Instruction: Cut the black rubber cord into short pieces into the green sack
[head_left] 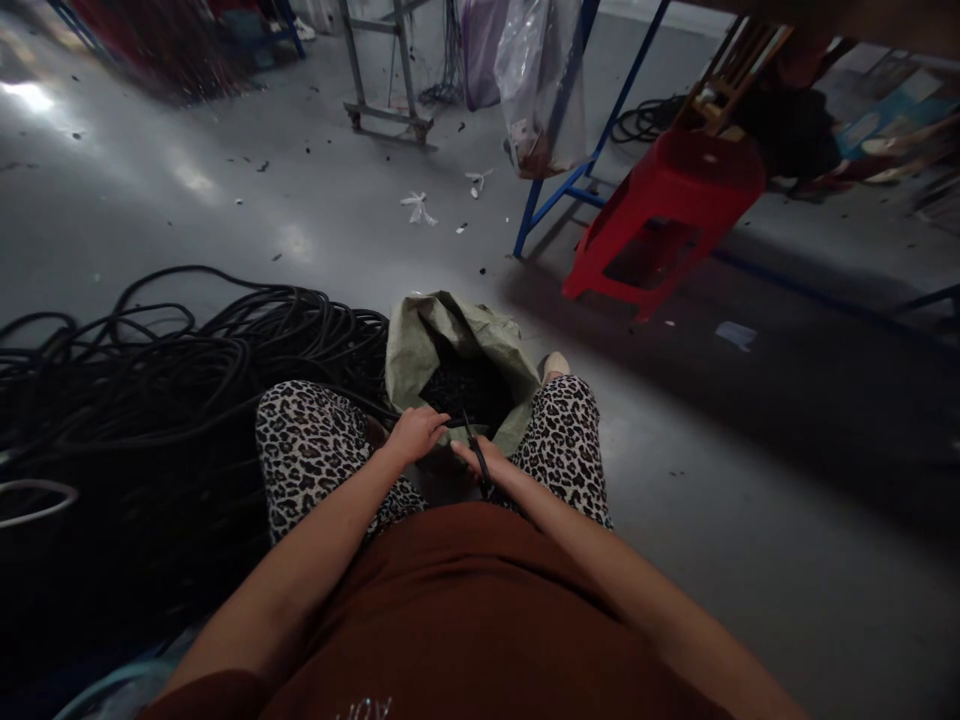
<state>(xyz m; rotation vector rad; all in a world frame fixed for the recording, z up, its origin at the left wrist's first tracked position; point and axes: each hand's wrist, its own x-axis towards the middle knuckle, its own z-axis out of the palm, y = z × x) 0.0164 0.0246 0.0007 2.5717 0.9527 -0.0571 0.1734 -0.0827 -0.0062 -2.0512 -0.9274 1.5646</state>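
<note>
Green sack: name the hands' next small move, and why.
Probably reach the left hand to the black cable pile beside that knee: it rests on the rim of the green sack, while the right hand holds a thin dark tool.

Both arms reach forward, left hand curled, right hand clenched (hands nearly touching)

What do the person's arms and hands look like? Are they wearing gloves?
No gloves. Both the left hand and the right hand are bare, and so are both forearms; no watch, ring or bracelet shows. The top is reddish brown, and the trousers have a leopard print.
</note>
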